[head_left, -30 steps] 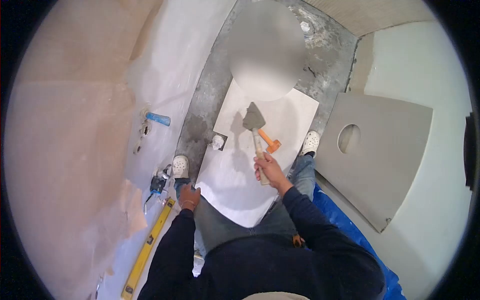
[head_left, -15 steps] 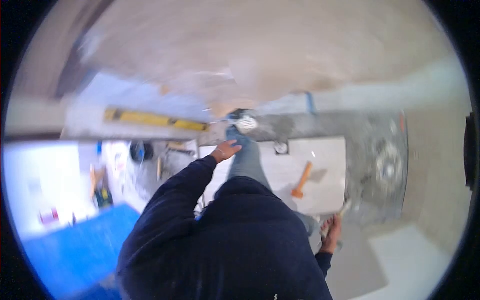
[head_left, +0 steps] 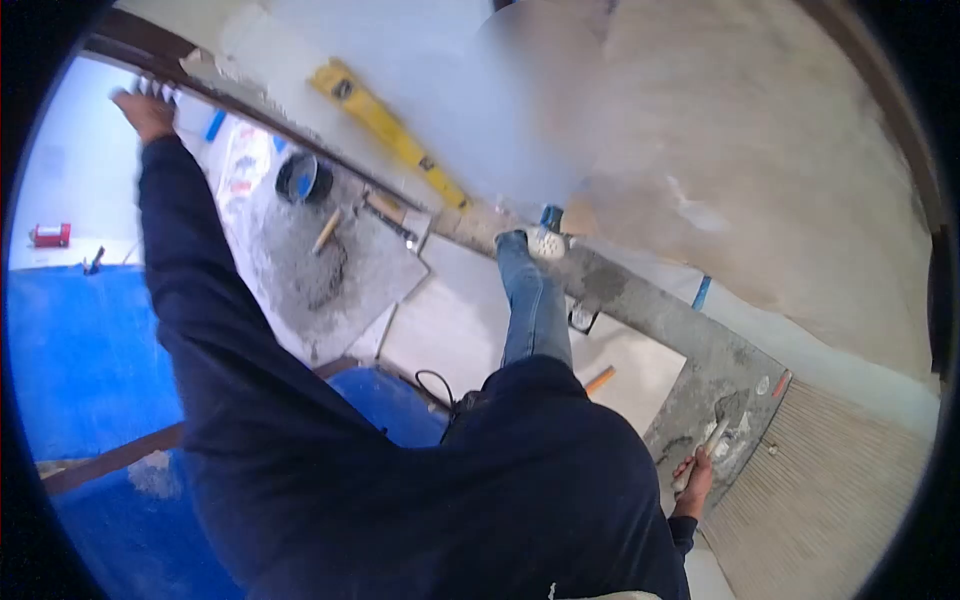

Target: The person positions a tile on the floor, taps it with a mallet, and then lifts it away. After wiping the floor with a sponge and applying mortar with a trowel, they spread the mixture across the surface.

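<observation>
Far out to the upper left, my left hand (head_left: 148, 110) is at the dark door frame (head_left: 200, 72), thumb spread away from the fingers. The fingers are smeared by motion and overlap the frame's edge. At lower right, my right hand (head_left: 693, 474) is closed around the pale handle of a trowel (head_left: 714, 438). Its blade, grey with mortar, points away over the grey mortar bed (head_left: 665, 425). Between my legs and that bed lies a large pale tile (head_left: 645, 362). An orange mallet (head_left: 600, 380) on it is mostly hidden behind my body.
A yellow spirit level (head_left: 390, 135) leans along the upper wall. Beyond the threshold are a black bucket (head_left: 303, 178), a wooden-handled tool (head_left: 326, 231) and a hammer-like tool (head_left: 390, 215). Blue sheeting (head_left: 85, 360) covers the left floor. A ridged beige surface (head_left: 830, 490) lies at right.
My left hand has swung from my knee up and left to the door frame. My view has turned; the right hand still holds the trowel, and more of its blade shows now.
</observation>
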`<state>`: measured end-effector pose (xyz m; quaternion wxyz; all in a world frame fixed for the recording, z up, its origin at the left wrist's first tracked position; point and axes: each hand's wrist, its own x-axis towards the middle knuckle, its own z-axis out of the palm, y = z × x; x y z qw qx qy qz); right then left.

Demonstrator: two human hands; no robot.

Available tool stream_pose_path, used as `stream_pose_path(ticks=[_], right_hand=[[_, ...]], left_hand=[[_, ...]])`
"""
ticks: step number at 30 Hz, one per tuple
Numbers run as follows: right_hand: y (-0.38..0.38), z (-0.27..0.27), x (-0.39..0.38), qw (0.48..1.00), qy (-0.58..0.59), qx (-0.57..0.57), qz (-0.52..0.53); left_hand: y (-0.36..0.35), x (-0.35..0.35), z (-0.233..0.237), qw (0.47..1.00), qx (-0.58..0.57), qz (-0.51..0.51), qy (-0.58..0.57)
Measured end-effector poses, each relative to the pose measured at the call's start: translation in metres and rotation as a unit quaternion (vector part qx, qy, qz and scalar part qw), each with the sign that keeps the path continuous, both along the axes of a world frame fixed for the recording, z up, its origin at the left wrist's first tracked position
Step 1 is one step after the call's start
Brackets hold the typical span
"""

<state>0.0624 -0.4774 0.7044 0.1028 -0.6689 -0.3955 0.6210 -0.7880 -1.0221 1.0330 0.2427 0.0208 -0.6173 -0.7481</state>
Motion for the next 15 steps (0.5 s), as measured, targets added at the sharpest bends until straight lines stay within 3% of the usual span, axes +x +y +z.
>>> stream_pose_path(ticks=[1,3,4,6,9,13,15], right_hand=[[0.002,0.005,-0.013,1.000,-0.009,-0.007,-0.013],[0.011,0.010,-0.028,0.999,-0.032,-0.018,-0.013],[0.013,0.007,-0.032,0.998,-0.041,-0.033,-0.023],[0.015,0.009,-0.039,0.997,-0.044,-0.054,-0.024],[0.027,0.011,-0.047,0.995,-0.078,-0.056,0.026],[0.062,-0.004,-0.047,0.990,-0.089,-0.080,0.072],[0.088,-0.023,-0.039,0.985,-0.123,-0.064,0.101]], left_hand=[[0.003,-0.010,0.019,1.000,0.010,-0.016,0.000],[-0.092,-0.113,0.015,0.933,-0.317,-0.039,0.163],[-0.118,-0.137,0.012,0.934,-0.325,-0.036,0.148],[-0.130,-0.146,0.012,0.876,-0.431,-0.037,0.213],[-0.045,-0.066,0.014,0.966,-0.212,-0.045,0.142],[0.041,0.003,0.014,0.984,-0.116,-0.041,0.125],[0.040,-0.008,0.013,0.983,-0.092,-0.025,0.160]])
